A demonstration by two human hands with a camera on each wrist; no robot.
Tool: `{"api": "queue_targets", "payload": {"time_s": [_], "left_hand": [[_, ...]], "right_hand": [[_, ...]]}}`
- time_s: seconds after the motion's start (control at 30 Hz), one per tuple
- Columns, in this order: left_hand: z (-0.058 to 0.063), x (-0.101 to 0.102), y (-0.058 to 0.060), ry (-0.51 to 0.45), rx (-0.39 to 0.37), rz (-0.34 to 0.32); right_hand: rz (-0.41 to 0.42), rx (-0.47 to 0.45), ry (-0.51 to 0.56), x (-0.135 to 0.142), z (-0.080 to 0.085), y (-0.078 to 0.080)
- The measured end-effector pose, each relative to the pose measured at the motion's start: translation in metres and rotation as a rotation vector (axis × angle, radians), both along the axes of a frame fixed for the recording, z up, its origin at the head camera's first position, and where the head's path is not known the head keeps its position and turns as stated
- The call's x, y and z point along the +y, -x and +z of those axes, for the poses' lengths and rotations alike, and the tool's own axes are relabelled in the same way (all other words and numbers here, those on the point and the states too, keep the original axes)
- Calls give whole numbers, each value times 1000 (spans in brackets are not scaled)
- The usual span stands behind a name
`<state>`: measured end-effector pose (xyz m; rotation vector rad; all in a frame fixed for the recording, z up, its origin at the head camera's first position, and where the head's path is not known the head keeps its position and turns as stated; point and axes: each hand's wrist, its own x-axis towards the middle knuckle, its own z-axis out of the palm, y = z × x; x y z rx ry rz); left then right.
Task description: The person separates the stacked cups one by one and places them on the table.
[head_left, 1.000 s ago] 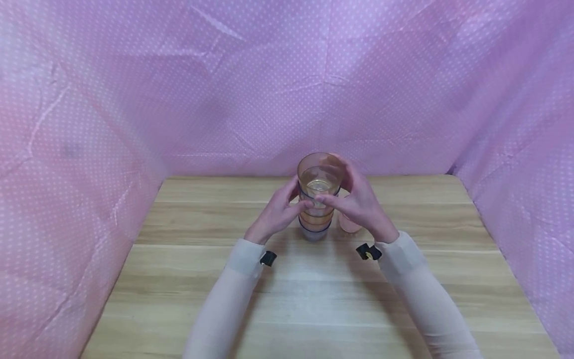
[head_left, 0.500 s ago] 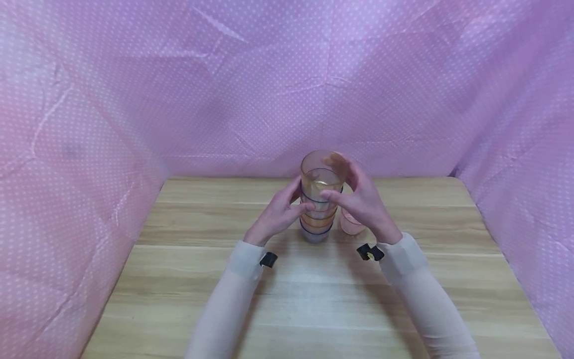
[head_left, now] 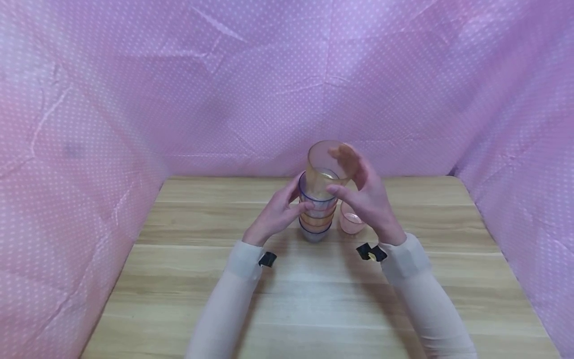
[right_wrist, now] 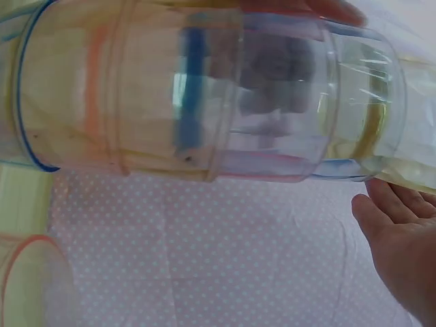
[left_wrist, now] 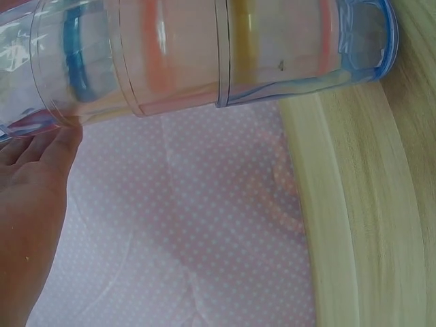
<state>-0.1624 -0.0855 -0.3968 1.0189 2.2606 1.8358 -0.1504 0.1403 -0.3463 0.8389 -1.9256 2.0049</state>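
A tall stack of clear tinted cups [head_left: 316, 219], with blue, orange and pink rims, stands upright on the table. My left hand [head_left: 279, 212] grips it near the top, thumb in front and fingers behind. Thumb and fingers of my right hand [head_left: 371, 202] hold an amber cup [head_left: 317, 182] whose lower part sits inside the top blue-rimmed cup. It tilts slightly to the right. In the left wrist view the nested cups [left_wrist: 184, 58] run sideways past my left fingers. The right wrist view has the right hand [right_wrist: 402, 235] at the stack's upper end.
Right of the stack, a single pink cup [head_left: 352, 223] stands on the wooden table [head_left: 305, 309], partly behind the right hand. Pink dotted cloth [head_left: 224, 99] hangs behind the table and along both sides.
The amber cup has risen and shifted right with my right hand, baring the blue rim beneath it. My left hand stays around the stack. More of the single pink cup shows.
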Motion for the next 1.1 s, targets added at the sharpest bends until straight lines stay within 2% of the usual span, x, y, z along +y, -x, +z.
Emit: {"api": "queue_targets", "payload": {"time_s": [0.23, 0.57, 0.8, 1.1], "left_hand": [[0, 1, -1, 3, -9, 7], [0, 0, 0, -13, 17, 7], [0, -1, -1, -13, 9, -9], [0, 0, 0, -44, 23, -36]], "right_hand": [[17, 55, 86, 4, 8, -5], [-4, 49, 185, 16, 16, -15], [14, 65, 254, 27, 16, -22], [-39, 50, 288, 45, 12, -28]]}}
